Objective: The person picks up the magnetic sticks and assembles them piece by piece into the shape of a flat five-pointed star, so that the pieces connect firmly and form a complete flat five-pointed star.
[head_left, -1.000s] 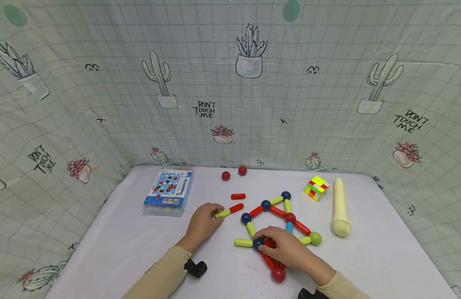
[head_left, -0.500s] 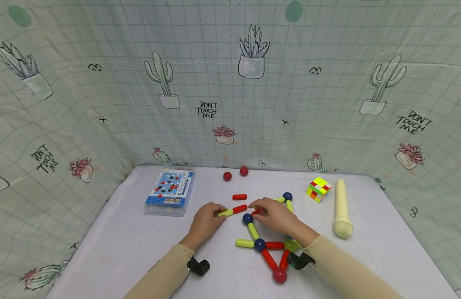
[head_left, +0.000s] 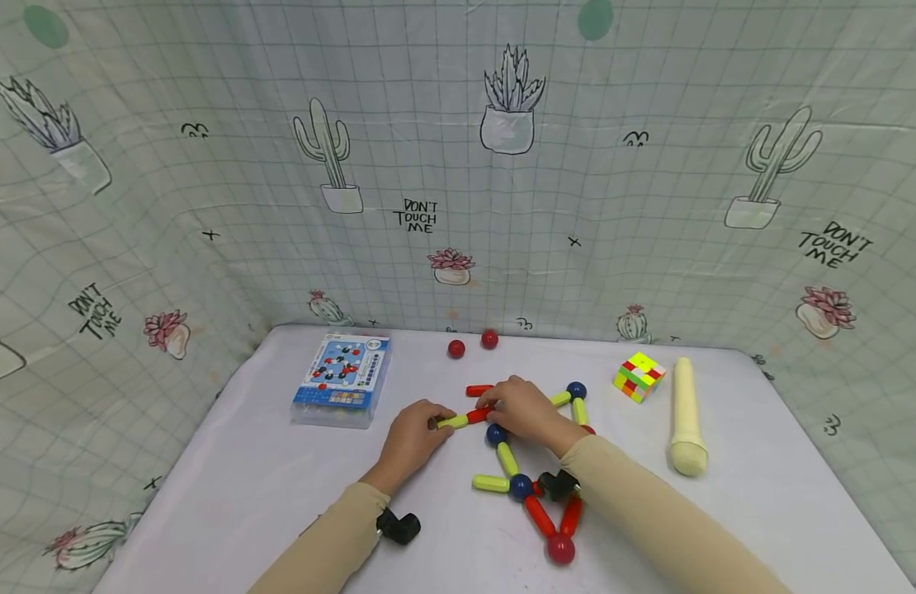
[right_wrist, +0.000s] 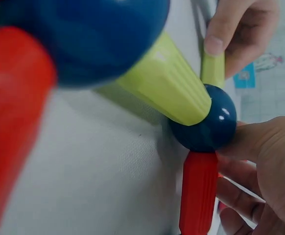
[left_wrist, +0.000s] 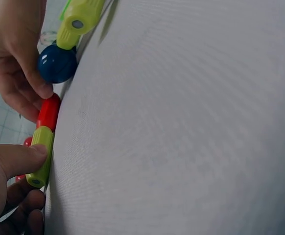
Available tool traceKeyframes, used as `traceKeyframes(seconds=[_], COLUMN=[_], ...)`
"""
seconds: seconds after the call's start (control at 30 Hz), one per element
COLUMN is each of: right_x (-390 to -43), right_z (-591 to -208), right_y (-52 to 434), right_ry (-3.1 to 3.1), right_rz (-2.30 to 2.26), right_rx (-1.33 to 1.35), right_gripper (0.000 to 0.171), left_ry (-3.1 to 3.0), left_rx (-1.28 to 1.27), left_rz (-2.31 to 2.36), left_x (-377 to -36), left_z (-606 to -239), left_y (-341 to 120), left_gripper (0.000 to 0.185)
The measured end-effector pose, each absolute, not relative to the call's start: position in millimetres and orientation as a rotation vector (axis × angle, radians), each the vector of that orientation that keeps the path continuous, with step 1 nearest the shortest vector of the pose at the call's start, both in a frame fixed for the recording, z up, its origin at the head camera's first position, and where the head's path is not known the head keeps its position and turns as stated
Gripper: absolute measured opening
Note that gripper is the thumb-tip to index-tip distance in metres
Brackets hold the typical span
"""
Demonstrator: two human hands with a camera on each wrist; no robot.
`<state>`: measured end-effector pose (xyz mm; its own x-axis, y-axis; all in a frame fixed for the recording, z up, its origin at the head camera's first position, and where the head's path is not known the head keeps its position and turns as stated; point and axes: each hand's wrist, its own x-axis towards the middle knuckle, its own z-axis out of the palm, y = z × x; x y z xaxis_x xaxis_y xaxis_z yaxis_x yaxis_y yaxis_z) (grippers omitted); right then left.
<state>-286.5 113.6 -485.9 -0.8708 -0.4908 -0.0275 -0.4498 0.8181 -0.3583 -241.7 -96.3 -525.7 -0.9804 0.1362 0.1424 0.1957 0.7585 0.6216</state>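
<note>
My left hand (head_left: 413, 433) pinches a yellow-green magnetic rod (head_left: 455, 421) between thumb and fingers. End to end with it lies a red magnetic rod (head_left: 476, 415), whose far end my right hand (head_left: 528, 411) pinches; the left wrist view shows these fingertips at the red rod (left_wrist: 48, 112). Close below the right fingers is a dark blue ball (head_left: 496, 435), a corner of a figure built from rods and balls. A loose-ended yellow-green rod (head_left: 491, 483) sticks out left from another blue ball (head_left: 521, 487). My right hand and sleeve hide much of the figure's middle.
Behind the hands lies a separate red rod (head_left: 479, 390), with two red balls (head_left: 455, 349) farther back. A blue-and-white boxed set (head_left: 341, 379) is at left. A puzzle cube (head_left: 639, 377) and a cream microphone-shaped object (head_left: 687, 421) lie at right.
My right hand has left the figure's lower blue ball, moved up and left past the upper one, and taken the red rod's end. The left hand keeps its hold on the yellow-green rod.
</note>
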Motion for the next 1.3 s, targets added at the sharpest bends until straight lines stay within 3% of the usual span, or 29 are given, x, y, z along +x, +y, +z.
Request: traceKeyframes(seconds=[0.63,0.93,1.3], right_x=[-302,-269,-237], right_z=[-491,-473,-489], right_y=[113,120,139], right_ry=[2.979,2.903,2.824], right_rz=[-0.465,-0.638,-0.730], right_rx=[-0.630,-0.554,-0.544], right_gripper=[0.022,0.021,0.037], left_ry=[-2.833,-2.824,-2.844], left_rx=[-0.246,-0.254,-0.297], left_rz=[-1.004,-1.011,-0.989], left_x=[-240,-237,-235], left_z=[-528,-526,-527], left_y=[-98,-100,-99], left_gripper=[0.019,0.019,0.024])
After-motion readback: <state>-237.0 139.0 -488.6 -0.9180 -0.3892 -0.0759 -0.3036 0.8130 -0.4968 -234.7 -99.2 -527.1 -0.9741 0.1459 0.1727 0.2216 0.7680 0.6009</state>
